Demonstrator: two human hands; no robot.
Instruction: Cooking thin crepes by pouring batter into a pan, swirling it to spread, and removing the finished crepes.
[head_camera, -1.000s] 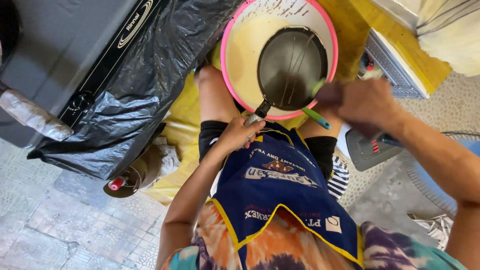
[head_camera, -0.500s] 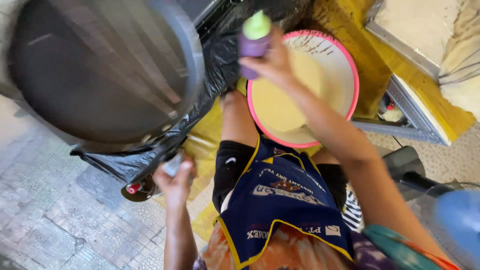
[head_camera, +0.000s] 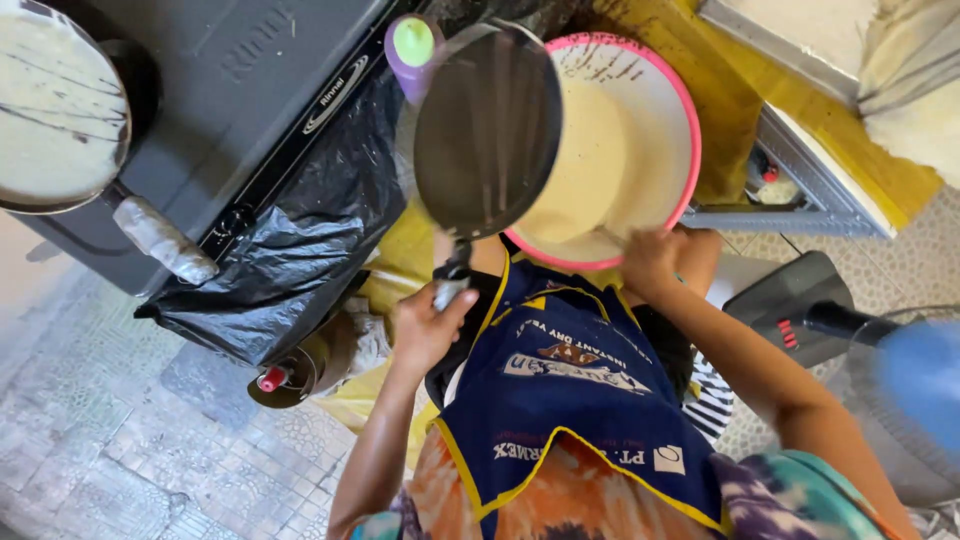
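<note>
A dark round frying pan (head_camera: 487, 130) sits tilted in the upper middle of the frame, its face streaked with thin pale lines, and its handle runs down to the left hand (head_camera: 428, 325), whose fingers are curled shut around the handle's end just below the pan. The pan overlaps the left part of a pink-rimmed basin (head_camera: 683, 150) of pale batter, which fills the upper right of centre. The right hand (head_camera: 662, 258) rests at the basin's lower rim, fingers bent against the pink edge — whether they clasp the rim or only press on it cannot be told. Behind the pan's top edge stands one purple squeeze bottle with a green cap (head_camera: 412, 52). There are two pans in all: the second pan (head_camera: 58, 110), coated with pale batter, lies at the upper left on a grey stove (head_camera: 250, 90), its wrapped handle pointing down and right. One black plastic bag (head_camera: 290, 250) hangs off the stove's front edge, and below it, on the tiled floor (head_camera: 110, 450), sits a gas cylinder top with a red knob (head_camera: 272, 379). A dark blue apron with yellow trim (head_camera: 580, 400) covers the person's lap in the lower middle — to its right, at the frame's right edge, stand one dark fan base (head_camera: 790, 310) and a blurred blue shape (head_camera: 920, 385).
</note>
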